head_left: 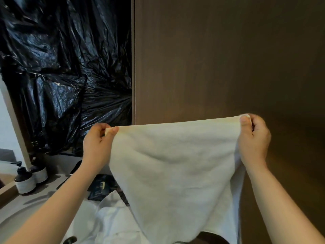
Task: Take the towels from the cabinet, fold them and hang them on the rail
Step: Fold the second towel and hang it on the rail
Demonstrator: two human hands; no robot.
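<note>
I hold a white towel (pixel 175 164) spread out in front of me, from the centre of my view down to 6 o'clock. My left hand (pixel 97 143), at 9 o'clock of the towel, pinches the upper left corner between thumb and forefinger, with the other fingers curled in. My right hand (pixel 253 140), at 2 o'clock, pinches the upper right corner, thumb on the near face and the rest of the fingers folded behind the cloth. The top hem runs taut between the two hands and climbs a little toward the right. Below it the cloth hangs loose with soft creases.

Behind the towel, from 12 to 3 o'clock, stands a dark brown cabinet door (pixel 228 59) with a wood grain. At 10 o'clock is crumpled black plastic sheeting (pixel 61 76). At 8 o'clock two dark pump bottles (pixel 24 182) with pale labels stand side by side on a grey countertop (pixel 44 194). At 7 o'clock more white cloth (pixel 109 217) lies rumpled under the hanging towel; I cannot tell whether it is another towel. Some dark packets (pixel 100 187) lie just above it.
</note>
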